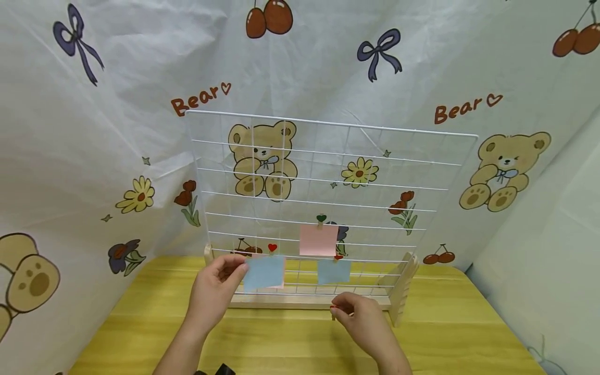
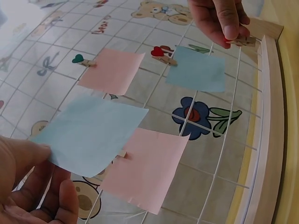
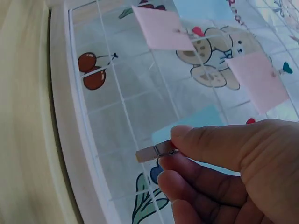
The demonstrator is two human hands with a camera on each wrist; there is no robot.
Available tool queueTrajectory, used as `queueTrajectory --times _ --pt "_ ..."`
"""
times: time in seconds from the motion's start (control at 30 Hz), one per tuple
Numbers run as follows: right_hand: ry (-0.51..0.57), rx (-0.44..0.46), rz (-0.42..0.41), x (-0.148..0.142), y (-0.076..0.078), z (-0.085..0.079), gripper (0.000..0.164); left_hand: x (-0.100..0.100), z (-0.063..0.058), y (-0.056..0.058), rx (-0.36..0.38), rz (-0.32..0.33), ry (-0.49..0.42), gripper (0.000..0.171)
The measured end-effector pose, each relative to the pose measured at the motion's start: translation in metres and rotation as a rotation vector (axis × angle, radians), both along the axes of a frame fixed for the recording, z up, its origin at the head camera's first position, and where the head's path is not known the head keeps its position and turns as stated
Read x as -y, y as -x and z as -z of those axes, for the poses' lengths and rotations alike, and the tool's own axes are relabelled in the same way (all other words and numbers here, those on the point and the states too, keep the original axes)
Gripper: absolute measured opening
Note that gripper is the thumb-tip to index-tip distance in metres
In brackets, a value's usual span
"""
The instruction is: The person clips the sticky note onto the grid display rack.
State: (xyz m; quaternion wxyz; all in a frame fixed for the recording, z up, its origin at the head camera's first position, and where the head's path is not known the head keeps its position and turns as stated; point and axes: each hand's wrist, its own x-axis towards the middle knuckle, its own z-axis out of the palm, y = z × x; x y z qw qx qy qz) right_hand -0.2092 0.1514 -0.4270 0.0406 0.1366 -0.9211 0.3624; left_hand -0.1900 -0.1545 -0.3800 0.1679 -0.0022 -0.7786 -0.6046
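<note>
My left hand (image 1: pixel 212 291) pinches a light blue paper note (image 1: pixel 264 273) by its left edge, between thumb and fingers. Partly behind that note, a pink note (image 2: pixel 149 170) hangs on the white wire grid (image 1: pixel 262 170) from a wooden clip with a red heart (image 1: pixel 272 248). Lower right of it, my right hand (image 1: pixel 367 325) holds a small wooden clothespin (image 3: pixel 154 152) between thumb and index finger, apart from the notes. Another pink note (image 1: pixel 317 240) hangs under a green-heart clip (image 1: pixel 321 218). A second blue note (image 1: pixel 334 273) hangs under a red-heart clip.
Wooden feet (image 1: pixel 404 291) and a crossbar (image 1: pixel 304 302) hold the grid upright on a yellow wood-grain table (image 1: pixel 281 338). Behind it hangs a white cloth (image 1: pixel 309 78) printed with bears, bows and flowers. A small black object (image 1: pixel 225 370) shows at the bottom edge.
</note>
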Motion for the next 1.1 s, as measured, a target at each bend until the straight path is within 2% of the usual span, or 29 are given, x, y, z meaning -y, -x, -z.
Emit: queueTrajectory --times 0.2,0.6,0.9,1.1 --pt "0.001 -0.094 0.001 0.012 -0.004 -0.016 0.005 -0.001 -0.006 0.004 -0.006 -0.022 -0.010 0.016" --pt "0.001 -0.261 -0.023 0.028 -0.009 -0.063 0.010 -0.002 -0.013 0.011 -0.025 -0.022 -0.014 0.023" --pt "-0.053 -0.468 -0.090 0.042 -0.002 -0.097 0.009 0.000 -0.015 0.021 -0.053 -0.032 -0.113 0.029" --pt "-0.066 -0.585 -0.134 0.051 0.003 -0.117 0.010 -0.001 -0.022 0.025 -0.063 -0.041 -0.121 0.034"
